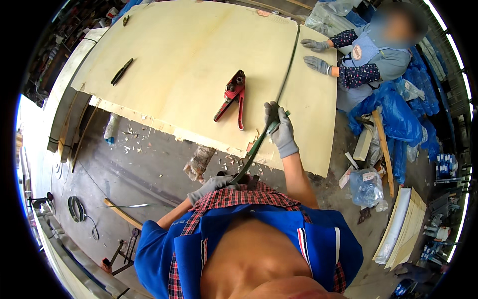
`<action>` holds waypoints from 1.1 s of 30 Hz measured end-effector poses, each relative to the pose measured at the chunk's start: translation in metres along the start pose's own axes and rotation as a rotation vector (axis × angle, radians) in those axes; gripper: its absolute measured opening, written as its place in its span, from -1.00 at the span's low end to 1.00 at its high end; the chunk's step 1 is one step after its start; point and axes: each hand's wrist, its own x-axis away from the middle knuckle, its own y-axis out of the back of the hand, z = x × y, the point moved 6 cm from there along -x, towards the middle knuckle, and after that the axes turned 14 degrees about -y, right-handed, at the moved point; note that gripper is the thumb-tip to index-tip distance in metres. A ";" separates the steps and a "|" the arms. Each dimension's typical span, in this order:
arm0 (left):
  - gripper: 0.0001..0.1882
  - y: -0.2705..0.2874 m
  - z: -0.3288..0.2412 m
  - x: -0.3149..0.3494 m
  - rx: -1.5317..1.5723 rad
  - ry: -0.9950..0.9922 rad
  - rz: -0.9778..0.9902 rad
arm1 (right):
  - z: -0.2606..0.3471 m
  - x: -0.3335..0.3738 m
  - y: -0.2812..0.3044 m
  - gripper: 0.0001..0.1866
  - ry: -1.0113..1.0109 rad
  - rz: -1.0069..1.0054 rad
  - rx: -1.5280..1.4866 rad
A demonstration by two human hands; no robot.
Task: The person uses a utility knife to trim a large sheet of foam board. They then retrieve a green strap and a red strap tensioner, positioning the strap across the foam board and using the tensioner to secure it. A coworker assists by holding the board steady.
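Observation:
A dark green packing strap (289, 67) runs across the pale plywood sheets (184, 55) from their far edge toward me. My right hand (283, 132), in a grey glove, is closed on the strap near the front edge, thumb and fingers pinching it. From there the strap bends down to my waist, where my left hand (214, 186), also gloved, is closed around its lower part; the fingertips are partly hidden. Left of my right hand lies a red strapping tool (233, 97) with long handles. Farther left rests a dark pair of pliers or cutters (122, 71).
At the right a co-worker's gloved hands (317, 55) lie flat on the sheets. Blue plastic wrap (398, 109) and wooden boards (382, 149) lie on the floor there. A strap coil (76, 209) and a metal stand (122, 251) are at lower left. Wood scraps litter the floor.

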 end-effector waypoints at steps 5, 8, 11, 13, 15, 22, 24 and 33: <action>-0.76 0.018 0.018 0.034 -0.077 0.046 -0.028 | -0.025 0.003 -0.038 -0.65 -0.116 0.078 -0.089; -0.53 0.053 0.087 0.032 -0.055 -0.058 -0.094 | -0.035 0.007 -0.036 -0.81 -0.083 -0.114 0.046; -0.37 0.075 0.035 -0.050 0.106 -0.162 -0.102 | -0.046 0.026 -0.030 -0.83 -0.015 -0.116 0.147; -0.39 0.082 0.016 -0.108 0.163 -0.093 -0.112 | -0.071 0.043 -0.028 -0.85 -0.019 -0.265 0.222; -0.41 0.081 0.015 -0.170 0.347 -0.084 -0.234 | -0.090 0.055 -0.014 -0.85 0.021 -0.166 0.212; -0.54 0.066 0.079 -0.323 1.304 0.259 -0.157 | -0.119 0.087 0.011 -0.72 0.078 -0.213 0.382; -0.58 0.064 0.060 -0.319 1.099 0.180 -0.180 | -0.115 0.088 0.017 -0.67 0.059 -0.283 0.642; -0.64 0.073 0.051 -0.145 0.468 0.158 -0.447 | -0.090 0.087 0.031 -0.84 0.431 -0.568 1.677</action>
